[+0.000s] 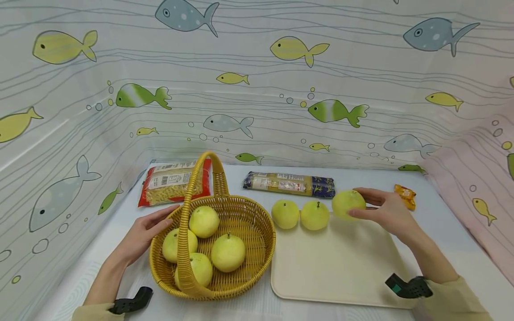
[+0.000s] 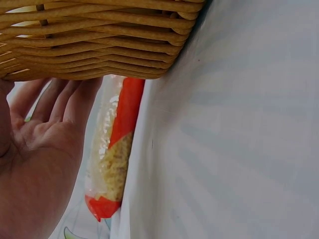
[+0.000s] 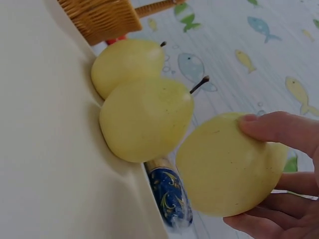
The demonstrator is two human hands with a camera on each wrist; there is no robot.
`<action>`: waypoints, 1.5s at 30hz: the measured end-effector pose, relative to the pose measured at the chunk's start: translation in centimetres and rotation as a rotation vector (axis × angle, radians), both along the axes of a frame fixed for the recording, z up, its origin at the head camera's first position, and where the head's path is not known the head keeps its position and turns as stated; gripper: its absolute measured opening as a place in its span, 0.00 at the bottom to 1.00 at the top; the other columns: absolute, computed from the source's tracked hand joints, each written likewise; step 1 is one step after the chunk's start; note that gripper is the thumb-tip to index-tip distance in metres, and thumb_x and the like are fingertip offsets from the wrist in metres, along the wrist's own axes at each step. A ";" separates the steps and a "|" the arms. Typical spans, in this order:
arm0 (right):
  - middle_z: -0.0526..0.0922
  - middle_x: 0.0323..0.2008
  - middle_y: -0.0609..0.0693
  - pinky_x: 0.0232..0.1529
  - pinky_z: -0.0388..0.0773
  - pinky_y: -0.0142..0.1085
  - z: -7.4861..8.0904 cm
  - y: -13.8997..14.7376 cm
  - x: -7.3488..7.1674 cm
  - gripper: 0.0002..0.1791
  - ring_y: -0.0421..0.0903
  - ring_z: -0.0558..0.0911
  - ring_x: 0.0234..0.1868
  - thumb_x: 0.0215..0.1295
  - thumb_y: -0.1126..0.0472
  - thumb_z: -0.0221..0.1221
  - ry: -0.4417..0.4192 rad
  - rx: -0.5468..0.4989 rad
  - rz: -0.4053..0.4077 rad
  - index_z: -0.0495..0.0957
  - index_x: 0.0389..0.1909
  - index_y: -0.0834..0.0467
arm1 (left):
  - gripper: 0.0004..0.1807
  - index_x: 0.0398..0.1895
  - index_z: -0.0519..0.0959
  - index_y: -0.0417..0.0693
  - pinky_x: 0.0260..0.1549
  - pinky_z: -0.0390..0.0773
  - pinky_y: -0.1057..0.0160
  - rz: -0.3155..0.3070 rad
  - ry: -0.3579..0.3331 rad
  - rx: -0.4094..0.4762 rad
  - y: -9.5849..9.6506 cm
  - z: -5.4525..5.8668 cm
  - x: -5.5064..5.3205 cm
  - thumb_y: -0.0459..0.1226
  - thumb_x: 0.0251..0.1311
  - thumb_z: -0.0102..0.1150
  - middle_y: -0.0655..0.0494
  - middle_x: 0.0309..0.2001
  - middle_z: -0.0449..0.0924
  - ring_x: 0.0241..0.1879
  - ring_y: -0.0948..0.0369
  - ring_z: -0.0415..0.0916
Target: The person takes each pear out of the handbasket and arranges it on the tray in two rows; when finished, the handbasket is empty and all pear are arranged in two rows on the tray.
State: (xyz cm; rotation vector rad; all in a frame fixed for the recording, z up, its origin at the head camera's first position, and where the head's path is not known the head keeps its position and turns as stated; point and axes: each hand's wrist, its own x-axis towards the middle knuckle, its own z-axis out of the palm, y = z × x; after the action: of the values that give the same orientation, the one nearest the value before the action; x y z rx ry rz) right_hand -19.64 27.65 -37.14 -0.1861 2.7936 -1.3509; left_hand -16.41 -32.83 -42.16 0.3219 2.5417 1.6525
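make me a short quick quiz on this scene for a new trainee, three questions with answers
1. Count: how many pears lie in the basket?
2. True or false: the left hand is lifting a packet.
3. Fill in: the right hand holds a ____.

Key
1. Four.
2. False; it is at the side of the basket and holds no packet.
3. Pear.
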 end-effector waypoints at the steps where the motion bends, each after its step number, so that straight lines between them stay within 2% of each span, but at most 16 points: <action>1: 0.78 0.63 0.59 0.47 0.79 0.28 -0.2 0.1 -0.1 0.42 0.61 0.76 0.64 0.55 0.44 0.73 -0.006 0.004 0.001 0.72 0.68 0.57 | 0.26 0.74 0.66 0.44 0.52 0.73 0.77 -0.001 -0.001 0.002 0.0 0.0 0.0 0.41 0.77 0.48 0.77 0.61 0.74 0.59 0.81 0.69; 11: 0.79 0.62 0.54 0.48 0.78 0.29 -1.8 0.6 -0.9 0.41 0.57 0.78 0.63 0.52 0.43 0.74 -0.036 0.002 0.046 0.74 0.66 0.55 | 0.26 0.74 0.65 0.44 0.52 0.73 0.77 -0.013 0.007 0.009 -0.1 0.0 0.0 0.40 0.77 0.47 0.77 0.62 0.74 0.60 0.80 0.69; 16: 0.79 0.62 0.57 0.53 0.81 0.44 -2.4 0.8 -1.1 0.41 0.60 0.78 0.63 0.54 0.44 0.74 -0.033 0.010 0.068 0.74 0.66 0.57 | 0.26 0.74 0.65 0.43 0.52 0.73 0.78 -0.013 0.008 0.015 0.0 0.1 0.1 0.40 0.77 0.47 0.77 0.61 0.74 0.59 0.81 0.69; 20: 0.79 0.62 0.57 0.56 0.79 0.52 -3.0 1.1 -1.3 0.41 0.60 0.77 0.63 0.53 0.44 0.74 -0.051 0.015 0.081 0.74 0.66 0.57 | 0.26 0.74 0.65 0.42 0.52 0.73 0.78 -0.011 0.008 0.019 0.1 0.1 0.2 0.39 0.77 0.48 0.78 0.61 0.74 0.59 0.81 0.69; 27: 0.78 0.63 0.57 0.57 0.78 0.53 -3.6 1.4 -1.5 0.40 0.61 0.77 0.63 0.53 0.45 0.74 -0.077 0.000 0.113 0.74 0.65 0.56 | 0.26 0.74 0.65 0.43 0.53 0.73 0.78 -0.015 0.006 0.020 0.0 0.1 0.2 0.39 0.77 0.47 0.77 0.62 0.74 0.60 0.81 0.69; 36: 0.76 0.64 0.57 0.63 0.72 0.58 -3.7 1.6 -1.5 0.38 0.64 0.73 0.65 0.57 0.49 0.72 -0.101 -0.037 0.202 0.71 0.67 0.57 | 0.26 0.74 0.65 0.44 0.53 0.73 0.78 -0.017 0.002 0.030 0.0 0.1 0.1 0.39 0.77 0.47 0.76 0.62 0.74 0.60 0.80 0.69; 45: 0.75 0.65 0.59 0.62 0.73 0.56 -3.6 1.5 -1.4 0.39 0.63 0.74 0.65 0.59 0.50 0.71 -0.109 -0.035 0.223 0.70 0.69 0.58 | 0.26 0.74 0.65 0.43 0.53 0.72 0.79 -0.010 0.002 0.022 0.0 0.0 0.0 0.40 0.77 0.47 0.78 0.61 0.74 0.59 0.81 0.69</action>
State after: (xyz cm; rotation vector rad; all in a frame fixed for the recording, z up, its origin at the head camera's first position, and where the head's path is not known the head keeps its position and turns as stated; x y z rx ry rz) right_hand -21.08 29.13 -40.73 -0.3988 2.5713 -1.3160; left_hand -16.40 -32.83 -42.16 0.3379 2.5208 1.6793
